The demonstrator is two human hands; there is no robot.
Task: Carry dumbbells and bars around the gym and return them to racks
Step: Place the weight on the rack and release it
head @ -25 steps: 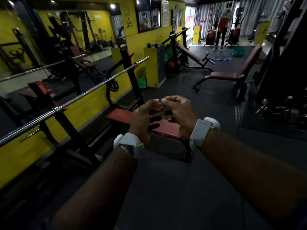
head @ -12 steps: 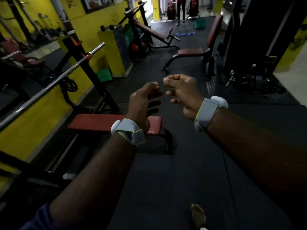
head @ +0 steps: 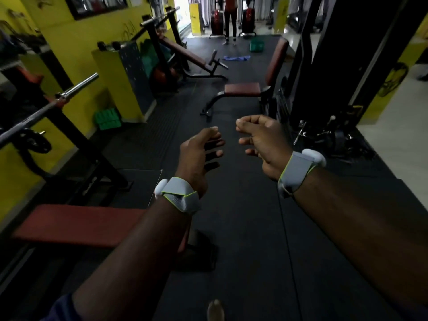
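Observation:
My left hand [head: 201, 156] and my right hand [head: 261, 140] are held out in front of me at chest height, a small gap apart. Both hold nothing; the left fingers are nearly straight, the right ones loosely curled. A long steel barbell [head: 46, 105] lies across the black rack on the left, above a red flat bench [head: 76, 224]. Two small dark dumbbells [head: 108, 45] sit on top of a yellow cabinet [head: 111, 79] against the left wall.
Black rubber floor runs ahead between the equipment. A red seat bench [head: 243, 89] stands ahead right, an incline bench [head: 185, 54] farther back. A green crate [head: 107, 119], cable handles [head: 324, 135] by a black machine, and a person [head: 230, 17] at the far end.
I have walked forward along the flat bench and the view has tilted down. My hands, touching before, have drifted apart and still hold nothing.

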